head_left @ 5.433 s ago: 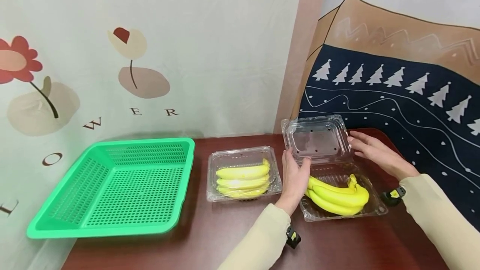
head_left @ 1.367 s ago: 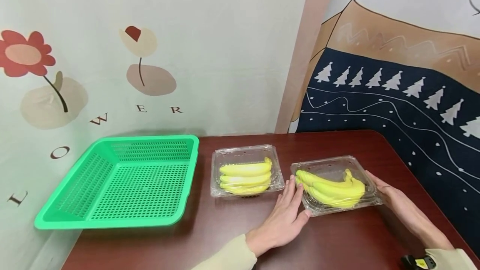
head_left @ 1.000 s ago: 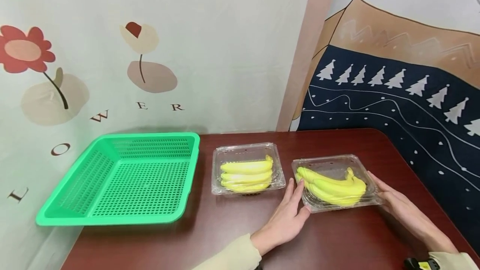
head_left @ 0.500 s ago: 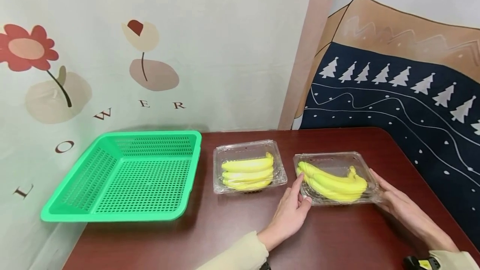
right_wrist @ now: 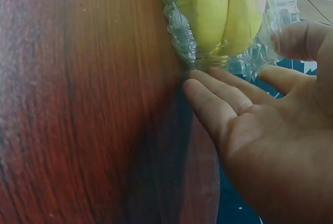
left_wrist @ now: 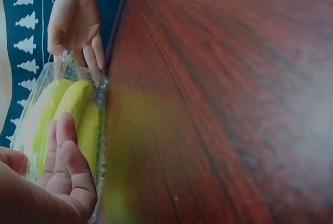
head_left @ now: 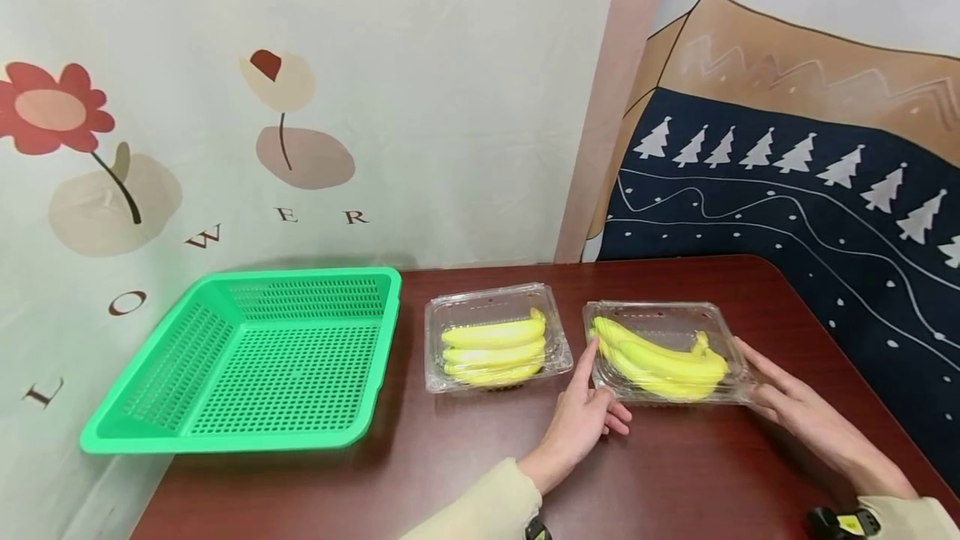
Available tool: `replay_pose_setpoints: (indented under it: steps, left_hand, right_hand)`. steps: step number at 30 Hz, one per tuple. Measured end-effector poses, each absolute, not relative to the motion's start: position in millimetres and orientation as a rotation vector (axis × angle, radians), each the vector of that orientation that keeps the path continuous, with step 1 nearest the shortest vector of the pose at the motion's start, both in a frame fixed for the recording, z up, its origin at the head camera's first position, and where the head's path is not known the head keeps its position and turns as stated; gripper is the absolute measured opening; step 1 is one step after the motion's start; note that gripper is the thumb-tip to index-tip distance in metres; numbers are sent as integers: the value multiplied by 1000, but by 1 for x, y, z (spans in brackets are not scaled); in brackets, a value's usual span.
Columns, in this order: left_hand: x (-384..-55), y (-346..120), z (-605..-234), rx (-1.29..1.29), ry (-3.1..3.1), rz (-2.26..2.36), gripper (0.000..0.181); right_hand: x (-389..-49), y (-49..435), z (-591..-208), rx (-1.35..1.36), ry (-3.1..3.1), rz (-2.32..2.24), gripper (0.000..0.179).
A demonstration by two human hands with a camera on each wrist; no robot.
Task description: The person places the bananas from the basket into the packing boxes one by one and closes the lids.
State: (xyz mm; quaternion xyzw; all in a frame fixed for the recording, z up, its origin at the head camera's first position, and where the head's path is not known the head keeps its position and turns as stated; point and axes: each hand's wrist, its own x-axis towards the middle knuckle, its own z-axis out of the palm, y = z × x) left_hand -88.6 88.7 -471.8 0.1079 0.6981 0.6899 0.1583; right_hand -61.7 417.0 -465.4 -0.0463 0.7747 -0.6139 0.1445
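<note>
A clear plastic clamshell box [head_left: 648,321] with a bunch of bananas [head_left: 671,367] inside lies closed on the right side of the table. My left hand [head_left: 576,427] is at its left edge, index finger extended against the corner and the other fingers loosely bent. At the right edge, my right hand [head_left: 806,419] touches the box with fairly straight fingers. The right wrist view shows those fingers [right_wrist: 223,96] low by the box's end, the thumb above. To the left sits a second closed clamshell box [head_left: 480,307] holding bananas [head_left: 493,352].
A green perforated plastic basket [head_left: 247,444] stands on the left of the dark red wooden table [head_left: 450,448], its front left corner reaching past the table's edge. Printed curtains [head_left: 450,107] hang behind the table and on its right.
The right box's lid stood raised 5.4 s ago and is now down over the bananas. Lately the box has turned slightly straighter, and my left hand went from several fingers touching to the index finger.
</note>
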Motion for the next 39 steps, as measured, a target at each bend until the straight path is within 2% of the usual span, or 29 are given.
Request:
replay_pose_setpoints:
  steps: [13, 22, 29, 39]
  left_hand:
    - [-94, 88, -470, 148, 1869, 2065, 85]
    - [-91, 92, -469, 133, 1737, 2118, 85]
    - [-87, 94, -468, 126, 1708, 2136, 85]
    - [-83, 102, -463, 34, 1711, 2170, 83]
  right_hand:
    - [-73, 420, -466, -362, 2100, -1743, 67]
    - [-73, 417, -469, -379, 2005, -1878, 65]
    - [-70, 414, -465, -326, 2193, -1799, 62]
    - [-73, 418, -470, -443, 2182, -1874, 64]
